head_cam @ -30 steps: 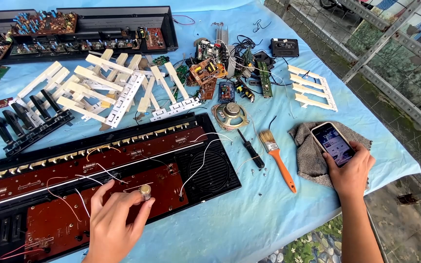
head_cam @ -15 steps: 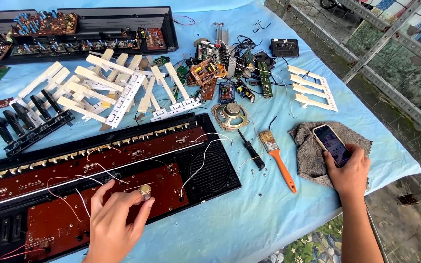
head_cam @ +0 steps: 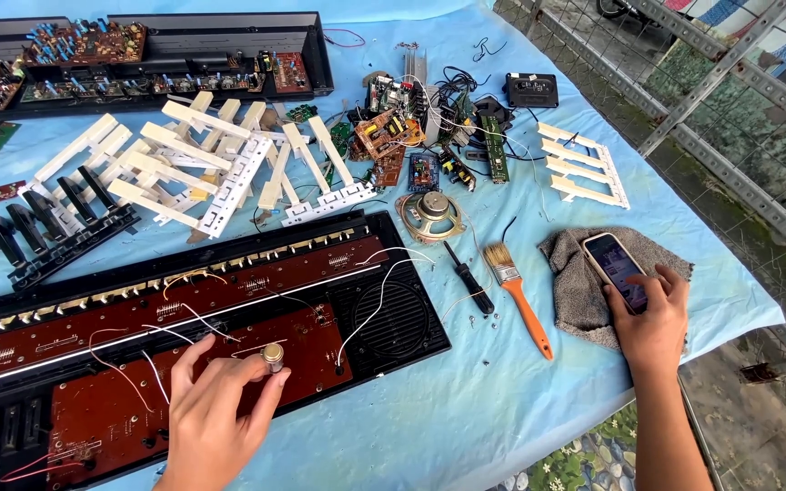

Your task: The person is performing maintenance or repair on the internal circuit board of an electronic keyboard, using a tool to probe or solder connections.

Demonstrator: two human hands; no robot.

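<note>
My left hand (head_cam: 216,418) rests on the open keyboard (head_cam: 184,318), thumb and forefinger pinching a small metal knob (head_cam: 272,355) on its brown circuit board (head_cam: 102,414). My right hand (head_cam: 652,323) holds a phone (head_cam: 616,268) over a grey rag (head_cam: 584,286). Between my hands lie an orange-handled brush (head_cam: 520,295) and a black screwdriver (head_cam: 468,277). Beyond them on the blue-covered surface (head_cam: 466,409) sit a speaker (head_cam: 431,211), white key strips (head_cam: 193,159) and loose boards (head_cam: 384,136).

You see a reddish-brown circuit board (head_cam: 184,364) in a black keyboard case (head_cam: 393,318), white key strips (head_cam: 220,173), an orange-handled brush (head_cam: 520,295), a grey cloth (head_cam: 584,291), and a light-blue sheet (head_cam: 466,409) covering your bench.
</note>
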